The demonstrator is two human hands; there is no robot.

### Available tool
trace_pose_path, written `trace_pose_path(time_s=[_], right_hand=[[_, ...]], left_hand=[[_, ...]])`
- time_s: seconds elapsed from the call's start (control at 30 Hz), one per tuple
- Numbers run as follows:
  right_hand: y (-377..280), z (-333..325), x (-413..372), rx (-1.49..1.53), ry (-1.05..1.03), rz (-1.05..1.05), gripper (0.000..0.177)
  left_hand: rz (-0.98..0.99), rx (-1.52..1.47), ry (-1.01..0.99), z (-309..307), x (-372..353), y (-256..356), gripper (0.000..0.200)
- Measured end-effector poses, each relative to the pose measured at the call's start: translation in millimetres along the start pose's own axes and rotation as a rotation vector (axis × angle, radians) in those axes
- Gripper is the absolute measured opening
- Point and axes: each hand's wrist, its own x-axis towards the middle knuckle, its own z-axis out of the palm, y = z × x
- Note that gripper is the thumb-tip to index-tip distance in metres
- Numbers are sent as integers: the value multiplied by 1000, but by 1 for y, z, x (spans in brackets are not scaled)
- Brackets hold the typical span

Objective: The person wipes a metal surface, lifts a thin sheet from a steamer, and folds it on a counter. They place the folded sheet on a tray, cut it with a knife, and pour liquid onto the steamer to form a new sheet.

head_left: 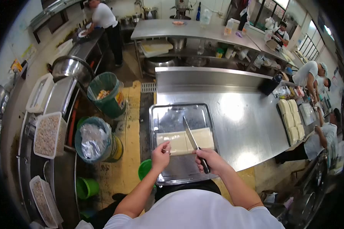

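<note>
My right hand (pixel 212 160) is closed round the dark handle of a kitchen knife (pixel 191 134). Its blade points away from me and lies over a pale, smooth slab that looks like tofu (pixel 173 141). Thin lines across the slab divide it into pieces. Beneath it is a shallow metal tray (pixel 181 168), its far part bare and shiny. At the slab's near left corner is my left hand (pixel 161 155), fingers curled and pressed together. Whether anything small sits between those fingers is hidden.
The steel table (pixel 252 126) extends right to a dark tray of several pale blocks (pixel 291 121). A black container (pixel 270 84) stands by its raised back edge. Left are a green bin (pixel 116 100), a bag-lined bin (pixel 112 147) and a white basket (pixel 49 135). Several people work around the room.
</note>
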Motion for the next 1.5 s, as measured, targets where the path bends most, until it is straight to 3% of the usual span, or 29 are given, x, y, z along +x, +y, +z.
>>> trace_pose_path(time_s=[0.1,0.13,0.23,0.27,0.37,0.63,0.9,1.0,1.1,1.43,1.5], right_hand=[[50,-39,5,-359,5,-198,28],[59,-53,6,-564,116,-97,35],[97,-94,17,-1239,233,-476,39],[102,-102,18,-1432,251,-455,43],[115,-124,29,-1598,119,-481,45],[133,-152,56,-1588,34,-717,44],[89,-169,58,-1633,-302,-605,44],[92,-167,70,-1686,-360,-388,43],[95,-164,68,-1590,-353,-575,39],[104,-159,79,-1574,-266,-843,29],[100,-157,79,-1583,-255,-795,31]], left_hand=[[-43,-33,31,-12,-37,-9,26],[-55,-37,46,-15,-49,-15,25],[-126,-91,96,-14,-69,-12,23],[-139,-95,106,-13,-72,-8,22],[-124,-55,135,-3,-72,-4,21],[-96,134,81,63,-75,31,22],[-121,171,59,123,-105,35,25],[-154,159,79,121,-116,34,26],[-194,181,107,110,-120,32,27],[-134,189,88,81,-89,33,28],[-120,220,55,80,-84,34,27]])
